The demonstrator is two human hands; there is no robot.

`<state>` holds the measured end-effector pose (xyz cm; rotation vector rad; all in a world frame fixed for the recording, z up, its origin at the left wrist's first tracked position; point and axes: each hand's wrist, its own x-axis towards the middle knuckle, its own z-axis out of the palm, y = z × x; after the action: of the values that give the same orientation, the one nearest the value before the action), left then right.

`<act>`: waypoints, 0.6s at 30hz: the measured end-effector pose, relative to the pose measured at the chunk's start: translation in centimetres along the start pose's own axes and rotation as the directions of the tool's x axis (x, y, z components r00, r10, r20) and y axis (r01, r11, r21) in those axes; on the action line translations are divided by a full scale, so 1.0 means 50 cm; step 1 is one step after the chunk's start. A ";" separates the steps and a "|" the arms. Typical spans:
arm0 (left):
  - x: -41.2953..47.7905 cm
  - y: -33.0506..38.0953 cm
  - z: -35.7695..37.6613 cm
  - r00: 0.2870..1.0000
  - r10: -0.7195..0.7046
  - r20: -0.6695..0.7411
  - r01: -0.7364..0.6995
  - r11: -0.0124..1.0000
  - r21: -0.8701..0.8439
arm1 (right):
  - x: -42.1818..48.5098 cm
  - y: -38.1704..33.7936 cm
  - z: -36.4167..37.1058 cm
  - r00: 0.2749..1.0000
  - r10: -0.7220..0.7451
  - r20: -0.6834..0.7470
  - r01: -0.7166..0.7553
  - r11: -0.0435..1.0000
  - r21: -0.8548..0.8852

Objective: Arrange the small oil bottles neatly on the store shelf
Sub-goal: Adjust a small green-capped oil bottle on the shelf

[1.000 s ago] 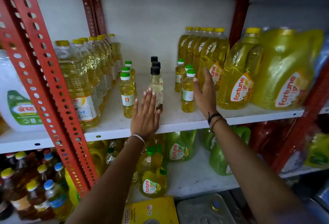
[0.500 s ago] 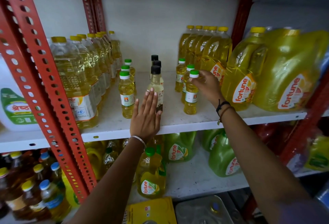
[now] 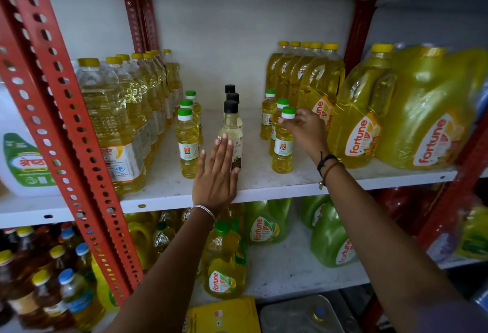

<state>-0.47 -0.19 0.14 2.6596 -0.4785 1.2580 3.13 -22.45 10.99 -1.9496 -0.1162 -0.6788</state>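
Small oil bottles stand in three rows on the white shelf [image 3: 264, 187]. The left row of green-capped bottles [image 3: 188, 145] stands free. My left hand [image 3: 215, 174] lies flat, fingers together, against the front black-capped bottle [image 3: 230, 127] of the middle row. At the right row, my right hand [image 3: 303, 127] pinches the neck and cap of the front green-capped bottle [image 3: 283, 147], which stands upright on the shelf. Two more green-capped bottles [image 3: 268, 116] stand behind it.
Large yellow-capped oil bottles [image 3: 118, 121] line the shelf's left side, and bigger Fortune jugs [image 3: 361, 121] crowd the right. A red perforated upright [image 3: 60, 110] slants across the left. The lower shelf holds green Fortune jugs [image 3: 266, 224] and dark bottles [image 3: 39, 274].
My right hand went from flat beside the front right bottle to closing its fingers around that bottle's cap. The left hand stayed flat against the black-capped bottle.
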 end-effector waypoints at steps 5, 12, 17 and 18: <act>0.001 0.000 0.000 1.000 0.008 0.008 -0.008 1.000 0.004 | 0.005 -0.014 -0.005 0.994 -0.042 -0.105 0.022 0.981 -0.192; 0.000 0.001 -0.002 1.000 0.001 0.019 -0.001 1.000 -0.005 | -0.003 -0.007 0.000 0.998 -0.049 -0.046 0.038 0.976 -0.214; 0.000 0.001 -0.002 0.999 -0.003 0.032 0.002 1.000 0.018 | -0.008 0.000 -0.006 0.999 -0.050 -0.005 0.049 0.994 -0.100; 0.000 0.001 -0.003 0.999 -0.004 0.036 0.003 1.000 0.022 | -0.008 -0.002 -0.007 0.999 -0.048 -0.007 0.047 0.994 -0.095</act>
<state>-0.61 -0.22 0.23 2.7045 -0.4679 1.2233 2.61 -22.63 10.96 -2.0397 -0.1269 -0.7369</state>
